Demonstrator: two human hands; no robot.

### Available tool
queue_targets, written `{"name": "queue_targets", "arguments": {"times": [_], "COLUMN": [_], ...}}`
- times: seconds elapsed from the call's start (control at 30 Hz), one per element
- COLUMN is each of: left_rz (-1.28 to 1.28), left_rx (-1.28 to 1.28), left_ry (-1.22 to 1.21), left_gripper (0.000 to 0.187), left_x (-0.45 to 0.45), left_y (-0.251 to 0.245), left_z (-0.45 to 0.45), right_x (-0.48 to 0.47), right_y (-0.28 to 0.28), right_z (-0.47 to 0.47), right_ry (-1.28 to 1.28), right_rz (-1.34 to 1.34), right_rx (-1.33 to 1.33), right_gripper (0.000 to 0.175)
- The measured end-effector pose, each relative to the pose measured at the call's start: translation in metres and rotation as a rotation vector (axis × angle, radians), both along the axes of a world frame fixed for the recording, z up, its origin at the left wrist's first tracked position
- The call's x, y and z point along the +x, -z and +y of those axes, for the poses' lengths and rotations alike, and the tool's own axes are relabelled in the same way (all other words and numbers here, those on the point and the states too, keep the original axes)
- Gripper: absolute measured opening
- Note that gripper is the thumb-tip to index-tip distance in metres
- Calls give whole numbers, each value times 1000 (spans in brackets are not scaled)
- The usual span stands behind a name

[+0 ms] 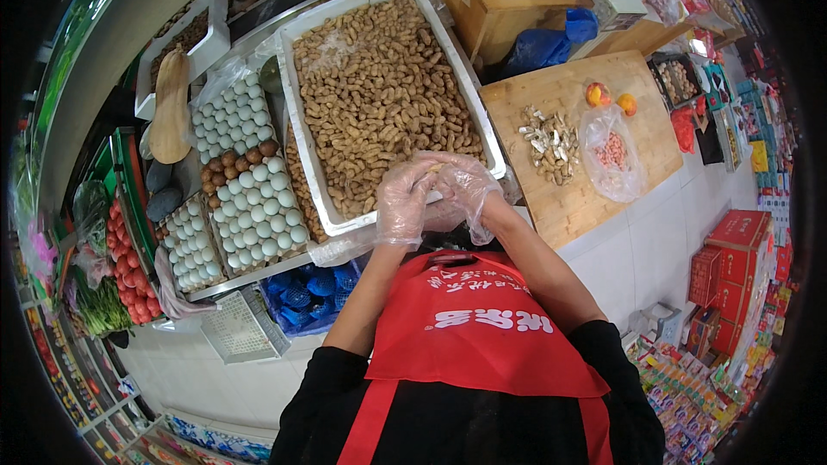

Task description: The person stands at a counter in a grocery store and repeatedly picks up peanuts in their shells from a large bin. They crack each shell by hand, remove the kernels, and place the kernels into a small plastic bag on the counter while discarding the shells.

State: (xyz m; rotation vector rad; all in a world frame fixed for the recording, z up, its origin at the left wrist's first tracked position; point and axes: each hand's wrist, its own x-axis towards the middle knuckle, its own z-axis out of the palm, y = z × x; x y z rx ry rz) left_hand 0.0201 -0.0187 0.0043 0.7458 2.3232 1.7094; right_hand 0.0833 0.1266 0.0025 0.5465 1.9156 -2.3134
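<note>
A white foam box (298, 135) full of unshelled peanuts (387, 90) stands before me. Over its near right corner my two hands meet, both in clear plastic gloves. My left hand (404, 197) and my right hand (462, 187) have their fingertips together around a small, pale brown thing, perhaps a peanut, mostly hidden by the fingers. On a wooden board (594, 213) to the right lie a heap of peanut shells (551, 145), a clear plastic bag (623, 184) with pink shelled peanuts (611, 151) in it, and two red and yellow fruits (598, 94).
Trays of pale and brown eggs (258, 206) sit left of the box, beside a butternut squash (170, 110) and tomatoes (132, 281). Below are a plastic crate (242, 326) and blue net bags (310, 290). A wooden box (510, 19) and a blue bag (536, 48) stand behind the board.
</note>
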Motion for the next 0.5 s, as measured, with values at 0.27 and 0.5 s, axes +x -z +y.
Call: {"name": "queue_targets", "arguments": {"times": [0.27, 0.5], "left_rz": [-143, -856], "left_rx": [110, 511], "left_ry": [-12, -125], "left_gripper": [14, 10], "left_x": [-1, 12], "left_y": [0, 15], "left_z": [3, 1], "right_x": [-9, -15], "right_y": [9, -14], "right_z": [-4, -10], "right_ry": [-2, -101], "right_rz": [19, 74], "right_rx": [-113, 165], "right_gripper": [35, 37]}}
